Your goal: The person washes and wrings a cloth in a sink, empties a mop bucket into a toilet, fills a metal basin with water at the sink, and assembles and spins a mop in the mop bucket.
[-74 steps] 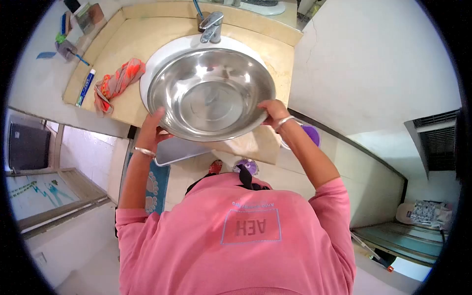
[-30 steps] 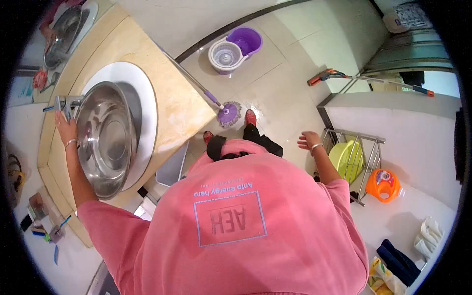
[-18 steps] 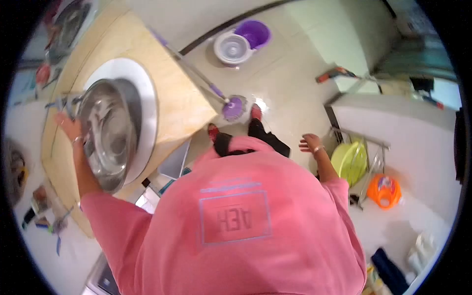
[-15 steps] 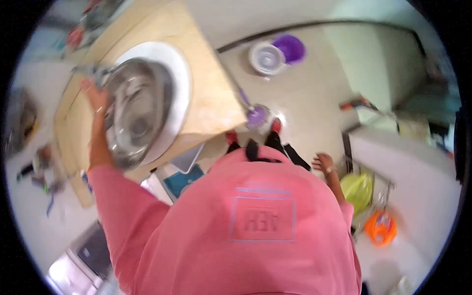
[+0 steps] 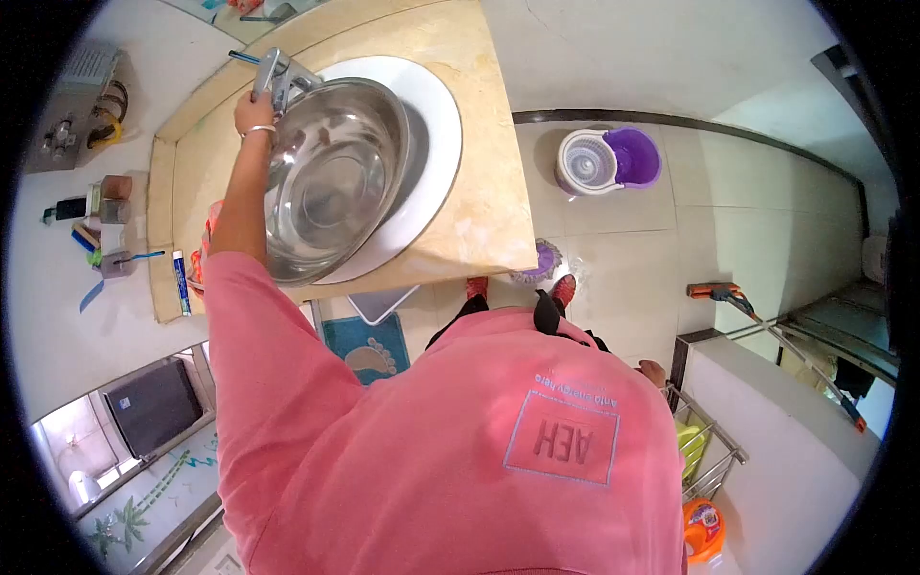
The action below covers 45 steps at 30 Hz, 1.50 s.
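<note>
At the back left of the counter, my left hand is closed on a chrome faucet. Beneath the spout, a large stainless steel basin rests tilted over the white sink. Glare keeps me from telling how much water, if any, the basin holds. The left forearm crosses its near left side. My right hand hangs low beside my body, mostly hidden by the pink shirt; its fingers cannot be made out.
A purple and white mop bucket stands on the tiled floor, with a purple mop head near my feet. A metal rack and an orange jug are at right. Toothpaste lies on the counter's left edge.
My left hand has moved from beside the basin's rim up to the faucet and closed on it. The right hand has drawn in, largely behind my shirt. The view has shifted and sharpened.
</note>
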Tool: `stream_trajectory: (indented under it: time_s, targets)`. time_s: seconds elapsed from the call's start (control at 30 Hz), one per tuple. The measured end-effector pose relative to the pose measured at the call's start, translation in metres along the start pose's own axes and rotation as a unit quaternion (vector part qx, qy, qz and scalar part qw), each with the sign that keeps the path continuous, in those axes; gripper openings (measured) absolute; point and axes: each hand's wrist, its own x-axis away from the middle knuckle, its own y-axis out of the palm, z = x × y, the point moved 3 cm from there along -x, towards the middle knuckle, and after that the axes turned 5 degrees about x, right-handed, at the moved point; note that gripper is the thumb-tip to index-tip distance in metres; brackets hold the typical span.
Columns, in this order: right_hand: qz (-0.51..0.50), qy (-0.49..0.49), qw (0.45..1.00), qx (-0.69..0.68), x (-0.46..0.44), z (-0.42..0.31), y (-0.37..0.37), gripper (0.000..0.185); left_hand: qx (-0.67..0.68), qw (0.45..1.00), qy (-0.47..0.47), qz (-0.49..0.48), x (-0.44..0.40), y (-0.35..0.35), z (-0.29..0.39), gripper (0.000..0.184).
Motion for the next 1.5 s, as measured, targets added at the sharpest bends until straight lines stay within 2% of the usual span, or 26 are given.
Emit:
stream_trajectory:
  time_s: [0.1, 0.17, 0.33, 0.37, 0.4, 0.43, 0.5, 0.53, 0.57, 0.67, 0.73, 0.83, 0.93, 0.97, 1.0, 1.03, 1.07, 1.1, 1.17, 1.2, 1.23, 1.27, 1.3, 1.37, 1.43, 1.5]
  targets:
    - [0.008, 0.007, 1.0, 0.011, -0.003, -0.005, -0.001, 0.032, -0.011, 0.996, -0.054, -0.065, -0.006, -0.004, 0.022, 0.026]
    - [0.009, 0.003, 1.0, 0.017, -0.006, -0.007, 0.001, 0.031, 0.187, 0.97, -0.128, -0.089, 0.002, 0.001, 0.048, 0.023]
    - [0.011, 0.003, 1.0, 0.007, 0.005, -0.002, 0.007, 0.027, 0.494, 0.797, -0.339, -0.076, -0.036, 0.047, 0.064, 0.029]
    - [0.009, 0.004, 1.0, 0.001, 0.009, 0.0, 0.008, 0.027, 0.304, 0.926, -0.198, -0.11, -0.041, 0.04, 0.068, 0.03]
    - [0.009, 0.001, 1.0, -0.011, 0.005, 0.003, 0.01, 0.027, 0.093, 0.986, -0.038, -0.136, -0.041, 0.029, 0.07, 0.032]
    - [0.009, -0.001, 1.0, -0.022, -0.003, 0.007, 0.012, 0.028, -0.122, 0.973, 0.127, -0.149, -0.036, 0.021, 0.074, 0.033]
    - [0.007, 0.009, 1.0, -0.026, -0.01, 0.003, 0.014, 0.03, -0.14, 0.964, 0.092, -0.207, -0.027, 0.0, 0.083, 0.038]
    - [0.009, 0.027, 0.999, -0.025, -0.006, 0.001, 0.016, 0.03, 0.292, 0.93, -0.134, -0.18, -0.042, 0.013, 0.068, 0.041]
    - [0.01, 0.044, 0.999, -0.024, -0.003, 0.001, 0.018, 0.031, 0.648, 0.672, -0.34, -0.114, -0.049, 0.034, 0.06, 0.045]
    - [0.012, 0.057, 0.998, -0.027, -0.003, 0.016, 0.02, 0.033, 0.604, 0.687, -0.284, -0.287, 0.044, 0.026, 0.167, 0.043]
    - [0.006, 0.077, 0.996, -0.037, 0.0, 0.018, 0.025, 0.033, 0.536, 0.751, -0.145, -0.358, 0.098, 0.042, 0.231, 0.042]
    - [-0.009, 0.076, 0.996, -0.048, -0.007, 0.016, 0.028, 0.032, 0.414, 0.73, 0.024, -0.544, 0.159, 0.118, 0.293, 0.04]
    - [-0.016, 0.077, 0.994, -0.072, -0.007, 0.031, 0.025, 0.032, 0.258, 0.763, -0.095, -0.586, 0.236, 0.222, 0.33, 0.028]
    - [-0.029, 0.08, 0.992, -0.089, -0.01, 0.047, 0.023, 0.034, -0.031, 0.756, 0.283, -0.589, 0.252, 0.26, 0.344, 0.029]
    - [-0.039, 0.097, 0.989, -0.103, -0.013, 0.058, 0.019, 0.033, -0.311, 0.581, 0.596, -0.46, 0.27, 0.297, 0.346, 0.03]
    - [-0.035, 0.102, 0.989, -0.104, -0.01, 0.075, 0.016, 0.033, -0.184, 0.782, 0.282, -0.525, 0.267, 0.336, 0.332, 0.03]
    - [-0.042, 0.106, 0.989, -0.095, 0.007, 0.069, 0.01, 0.033, -0.027, 0.858, -0.077, -0.507, 0.275, 0.376, 0.303, 0.03]
    - [-0.037, 0.122, 0.984, -0.123, 0.01, 0.092, 0.009, 0.033, -0.204, 0.814, 0.224, -0.496, 0.275, 0.42, 0.258, 0.032]
    - [-0.093, 0.213, 0.935, -0.269, 0.032, 0.13, 0.004, 0.03, -0.449, 0.622, 0.371, -0.523, 0.287, 0.423, 0.249, 0.042]
    - [-0.1, 0.162, 0.975, -0.113, 0.036, 0.136, -0.001, 0.03, -0.517, 0.566, 0.273, -0.581, 0.285, 0.454, 0.222, 0.058]
    - [-0.105, 0.107, 0.988, 0.046, 0.038, 0.147, -0.004, 0.03, -0.484, 0.644, 0.238, -0.542, 0.272, 0.502, 0.161, 0.064]
    - [-0.07, 0.221, 0.966, -0.114, 0.049, 0.17, -0.003, 0.029, -0.502, 0.668, 0.215, -0.506, 0.273, 0.481, 0.168, 0.039]
    - [-0.03, 0.324, 0.906, -0.269, 0.06, 0.19, -0.001, 0.029, -0.588, 0.561, 0.191, -0.55, 0.259, 0.52, 0.118, 0.05]
    - [-0.02, 0.292, 0.946, -0.136, 0.071, 0.195, 0.0, 0.03, -0.541, 0.634, 0.182, -0.521, 0.235, 0.508, 0.111, 0.058]
    - [-0.035, 0.307, 0.941, -0.14, 0.078, 0.192, -0.003, 0.031, -0.308, 0.828, -0.085, -0.461, 0.221, 0.526, 0.081, 0.06]
    - [-0.053, 0.327, 0.928, -0.17, 0.071, 0.193, -0.004, 0.032, -0.029, 0.888, -0.341, -0.308, 0.205, 0.537, 0.05, 0.062]
